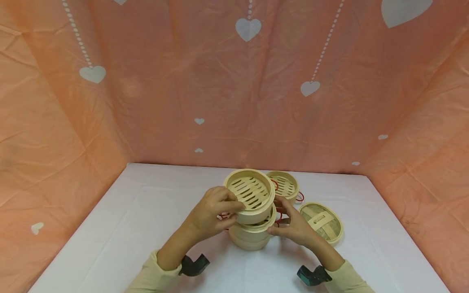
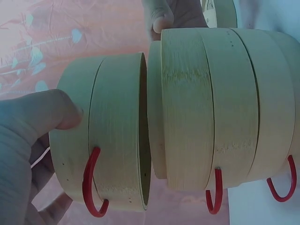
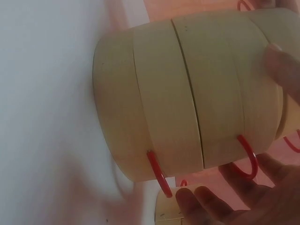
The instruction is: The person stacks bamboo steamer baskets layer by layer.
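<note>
My left hand (image 1: 212, 213) grips a round bamboo steamer basket (image 1: 252, 215) by its side, thumb and fingers on opposite faces. This basket is tilted, its slatted floor showing, above a stack of bamboo steamer baskets (image 1: 249, 240). In the left wrist view a narrow gap runs between the raised basket (image 2: 117, 122) and the stack (image 2: 187, 112). My right hand (image 1: 296, 226) holds the stack's upper basket from the right. In the right wrist view its thumb (image 3: 283, 70) lies on that basket (image 3: 220, 89), its fingers round the far side near a red loop handle (image 3: 248, 159).
Behind the stack to the right stands another slatted steamer basket (image 1: 287, 185) with red loops. A woven bamboo lid (image 1: 322, 223) with a strap handle lies right of my right hand. All are on a white-covered table (image 1: 154, 203), with an orange heart-patterned cloth (image 1: 234, 101) around it.
</note>
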`<action>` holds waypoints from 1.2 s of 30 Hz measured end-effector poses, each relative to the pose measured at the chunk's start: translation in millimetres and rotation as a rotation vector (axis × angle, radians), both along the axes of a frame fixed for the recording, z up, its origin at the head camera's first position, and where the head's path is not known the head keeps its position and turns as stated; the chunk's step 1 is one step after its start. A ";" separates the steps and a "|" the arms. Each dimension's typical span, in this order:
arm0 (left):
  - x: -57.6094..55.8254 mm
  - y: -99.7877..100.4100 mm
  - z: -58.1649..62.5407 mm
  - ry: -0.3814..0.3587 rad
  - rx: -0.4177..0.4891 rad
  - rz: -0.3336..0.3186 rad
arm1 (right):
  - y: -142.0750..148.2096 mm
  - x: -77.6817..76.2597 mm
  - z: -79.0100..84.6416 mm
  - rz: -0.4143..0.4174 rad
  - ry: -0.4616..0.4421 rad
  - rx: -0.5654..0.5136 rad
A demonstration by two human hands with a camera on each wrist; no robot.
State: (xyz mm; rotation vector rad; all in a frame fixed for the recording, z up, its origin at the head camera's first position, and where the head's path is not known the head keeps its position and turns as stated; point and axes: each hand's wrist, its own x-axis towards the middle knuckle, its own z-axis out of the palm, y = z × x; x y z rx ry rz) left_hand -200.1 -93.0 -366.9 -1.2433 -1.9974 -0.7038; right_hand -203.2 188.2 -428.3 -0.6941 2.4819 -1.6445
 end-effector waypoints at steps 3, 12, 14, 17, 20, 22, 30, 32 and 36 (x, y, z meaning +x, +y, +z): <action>1.6 0.7 -1.2 -0.007 -0.009 0.011 | -0.5 0.0 -0.5 -0.006 0.000 0.002; 4.7 4.7 -4.0 0.014 -0.021 0.015 | -1.1 0.5 0.0 -0.002 0.002 0.000; 5.1 5.5 -4.4 0.023 -0.019 0.014 | -1.1 0.7 0.1 -0.006 -0.005 0.004; 5.7 6.8 -4.8 0.028 -0.016 0.012 | -1.1 0.8 -0.1 -0.012 -0.010 0.013; 6.5 8.2 -5.6 0.027 -0.014 0.010 | -0.8 0.7 -0.9 -0.015 -0.012 0.012; 6.9 8.9 -6.7 0.027 -0.015 0.011 | -0.6 0.3 -1.5 -0.011 -0.009 0.007; 9.0 9.3 -11.5 0.010 -0.024 0.027 | -0.7 0.2 -2.0 0.001 0.001 -0.012; 9.5 9.5 -12.0 0.005 -0.024 0.030 | -0.7 0.3 -2.0 0.002 0.002 -0.014; 9.7 9.9 -12.8 0.001 -0.024 0.034 | -0.7 0.6 -1.9 -0.001 0.000 -0.010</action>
